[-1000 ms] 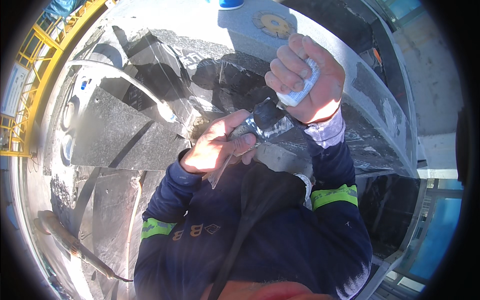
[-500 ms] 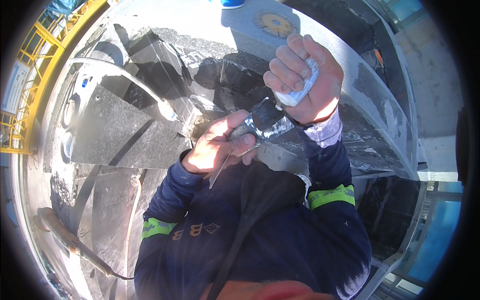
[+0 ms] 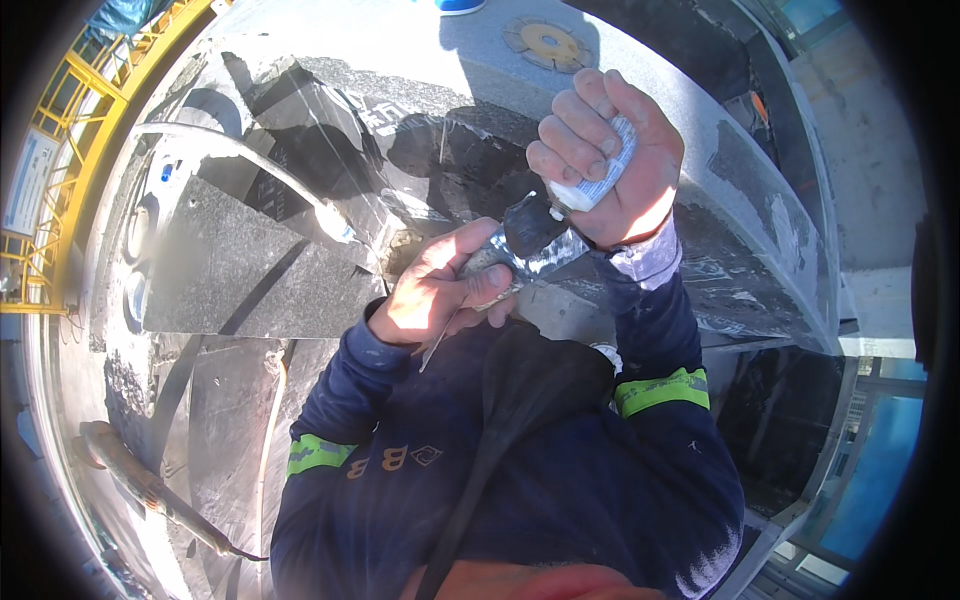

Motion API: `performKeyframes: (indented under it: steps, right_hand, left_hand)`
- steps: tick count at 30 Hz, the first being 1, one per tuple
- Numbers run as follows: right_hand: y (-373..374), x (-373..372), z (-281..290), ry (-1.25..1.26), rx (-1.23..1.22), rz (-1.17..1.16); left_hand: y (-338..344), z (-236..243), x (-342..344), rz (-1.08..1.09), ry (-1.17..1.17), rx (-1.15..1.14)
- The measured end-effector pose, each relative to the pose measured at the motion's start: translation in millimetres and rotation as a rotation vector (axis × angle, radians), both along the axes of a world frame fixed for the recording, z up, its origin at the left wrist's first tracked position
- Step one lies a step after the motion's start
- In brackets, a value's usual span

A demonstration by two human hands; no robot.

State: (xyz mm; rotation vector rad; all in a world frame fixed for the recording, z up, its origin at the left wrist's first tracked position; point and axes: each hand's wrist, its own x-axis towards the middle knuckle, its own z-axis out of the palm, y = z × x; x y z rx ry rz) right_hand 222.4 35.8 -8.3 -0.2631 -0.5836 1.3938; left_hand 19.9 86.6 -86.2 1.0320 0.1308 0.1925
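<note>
My right hand [image 3: 610,160] is fisted around a white tube [image 3: 590,185]; my left hand [image 3: 440,285], just below, grips a grey, smeared tool [image 3: 525,250].

A worn circular cutting disc [image 3: 545,42] with a yellow centre is lying flat on the pale grey top of the stone, far side. A bit of a blue object [image 3: 459,6] is showing at the top edge, near the disc. Yellow metal railing [image 3: 62,165] is curving along the left rim, with a pale signboard [image 3: 26,180] hanging on it. A thin white hose [image 3: 240,150] is arcing over dark polished slabs [image 3: 230,270], which are leaning at left. A long dusty tool [image 3: 150,490] is lying on the wet floor, lower left, a cable trailing from its end. Blue panels [image 3: 880,470] are showing at lower right.
</note>
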Motion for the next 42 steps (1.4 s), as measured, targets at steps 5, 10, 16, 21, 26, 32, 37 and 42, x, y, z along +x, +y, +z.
performKeyframes:
  steps: [5,10,16,21,26,32,37,42]
  right_hand:
    - [-2.0,0.7,0.9,-0.026,-0.022,-0.033]
    - [-4.2,1.6,-0.4,-0.042,0.002,-0.052]
    - [-5.6,2.5,-0.9,-0.022,0.003,-0.045]
    - [-5.0,2.2,0.5,-0.047,-0.046,-0.086]
    - [-9.2,-5.7,-7.3,-0.250,0.013,-0.214]
    - [0.3,-6.0,-27.4,-0.157,-0.143,-0.277]
    - [24.3,-11.7,-70.8,-0.044,-0.465,-0.177]
    - [78.9,-49.8,-93.8,0.259,-0.481,0.340]
  left_hand:
    - [-2.2,-0.9,3.4,0.021,-0.016,-0.031]
    - [-0.6,0.5,3.4,-0.001,0.026,-0.033]
    - [-2.5,-0.5,5.2,0.011,0.040,-0.024]
    - [-2.4,-0.5,6.4,0.004,0.023,-0.015]
    - [-12.3,-0.9,4.9,0.103,-0.138,-0.052]
    - [5.7,-9.9,-24.9,0.102,-0.182,-0.051]
    - [-5.4,-42.3,-91.5,0.367,-0.028,-0.350]
    - [-38.3,-85.4,-150.8,0.720,-0.386,-0.632]
